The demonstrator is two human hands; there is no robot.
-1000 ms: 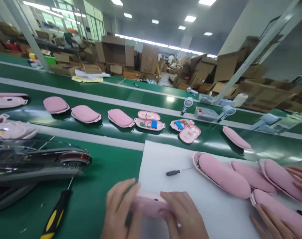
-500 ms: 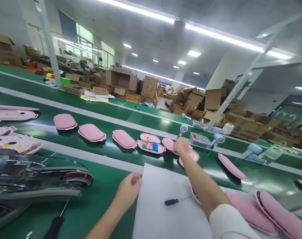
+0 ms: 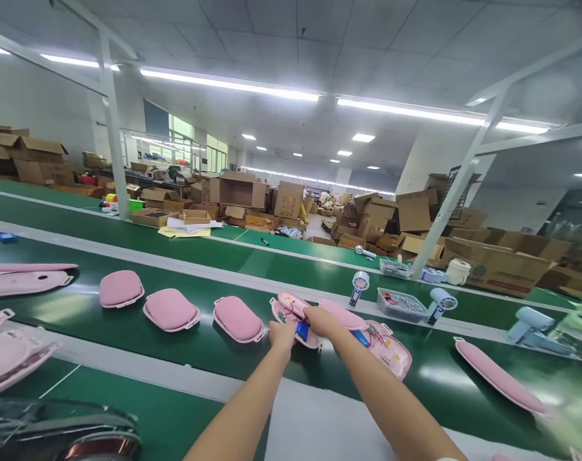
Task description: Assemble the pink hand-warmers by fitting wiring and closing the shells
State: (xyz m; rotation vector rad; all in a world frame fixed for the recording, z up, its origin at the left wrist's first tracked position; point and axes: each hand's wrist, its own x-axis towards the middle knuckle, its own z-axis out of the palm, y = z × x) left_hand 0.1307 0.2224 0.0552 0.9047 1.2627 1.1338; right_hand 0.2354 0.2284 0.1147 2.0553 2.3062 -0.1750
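Both hands are on an opened pink case (image 3: 291, 301) lying on the green belt, with a blue block, wires and a green board inside. My left hand (image 3: 282, 334) grips its near left edge, fingers closed. My right hand (image 3: 318, 320) has closed fingers at the case's right side, by the raised lid half. Just right of it lie a closed-looking pink piece (image 3: 342, 315) and another open pink shell (image 3: 391, 355) with red wires and yellow spots. Left of my hands sits a padded pink case (image 3: 237, 318).
More pink cases (image 3: 171, 309) line the belt to the left, another (image 3: 499, 378) lies right. Behind are small blue fans (image 3: 360, 282) and a clear box of screws (image 3: 402, 304). White sheet (image 3: 324, 422) lies in front; a dark machine (image 3: 60, 432) stands at lower left.
My left hand has moved forward from over the near table edge to the open case and taken hold. My right hand has shifted left onto the same case. The view has tilted up.
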